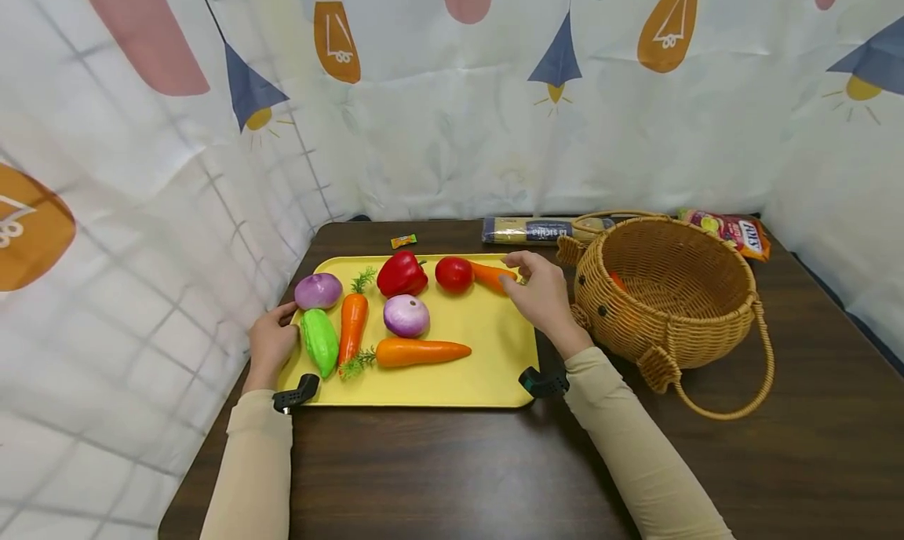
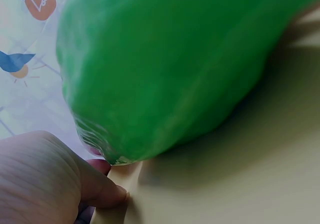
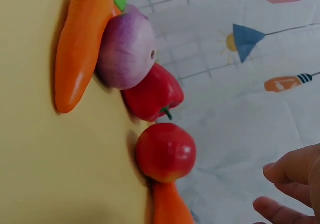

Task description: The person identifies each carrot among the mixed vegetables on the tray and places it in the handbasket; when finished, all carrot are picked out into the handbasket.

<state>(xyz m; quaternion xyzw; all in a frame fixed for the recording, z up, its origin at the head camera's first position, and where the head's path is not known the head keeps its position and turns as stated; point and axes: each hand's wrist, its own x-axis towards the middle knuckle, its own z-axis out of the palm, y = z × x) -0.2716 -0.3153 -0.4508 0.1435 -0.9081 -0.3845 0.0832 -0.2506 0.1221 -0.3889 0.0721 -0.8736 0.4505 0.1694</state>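
On the left rim of a yellow tray (image 1: 487, 379), my left hand (image 1: 271, 345) pinches the edge, thumb (image 2: 107, 189) on top. Beside it lie a green wrinkled vegetable (image 1: 320, 341) and a purple onion (image 1: 318, 290). My right hand (image 1: 542, 293) hovers by the tray's right end with fingers spread and nothing between them, near a carrot (image 1: 490, 275) that it partly hides. A tomato (image 1: 454, 275) touches that carrot. Also on the tray are a red bell pepper (image 1: 402, 274), a second onion (image 1: 406, 315), an upright-lying carrot (image 1: 354, 320) and a sideways carrot (image 1: 424, 352).
Right of the tray stands a wicker basket (image 1: 678, 328) with handles and something orange inside. Behind it lie a colourful snack bag (image 1: 727, 232) and a long pasta packet (image 1: 528, 231). A small wrapped candy (image 1: 403, 242) is past the tray's far edge. Printed curtains (image 1: 452, 147) enclose the table.
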